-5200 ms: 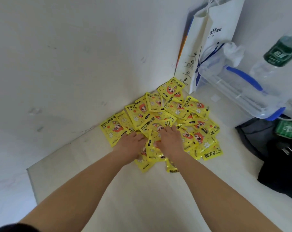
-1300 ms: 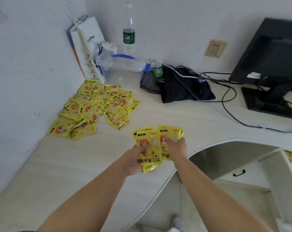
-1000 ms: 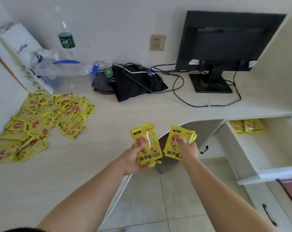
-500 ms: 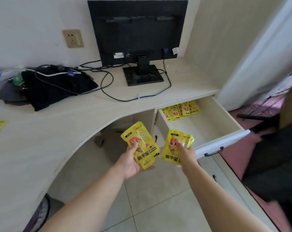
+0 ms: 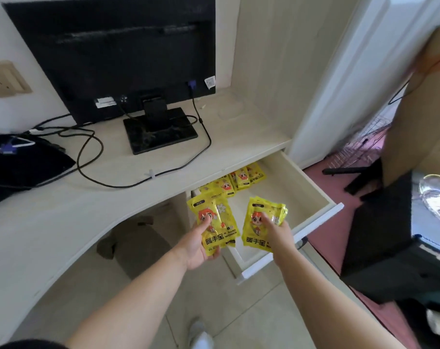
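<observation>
Our left hand is pinching a stack of packets, and our right hand is pinching a second stack, both upright. We are holding them above the near end of the drawer. Its bare floor is lying ahead-right, nearer the right hand.

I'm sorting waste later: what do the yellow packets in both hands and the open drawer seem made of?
Yellow packets in the left hand and right hand: likely glossy plastic film, judging by the sheen, crinkles and printed faces. Drawer: probably laminated board, matte, judging by its flat pale panels and white front edge.
</observation>
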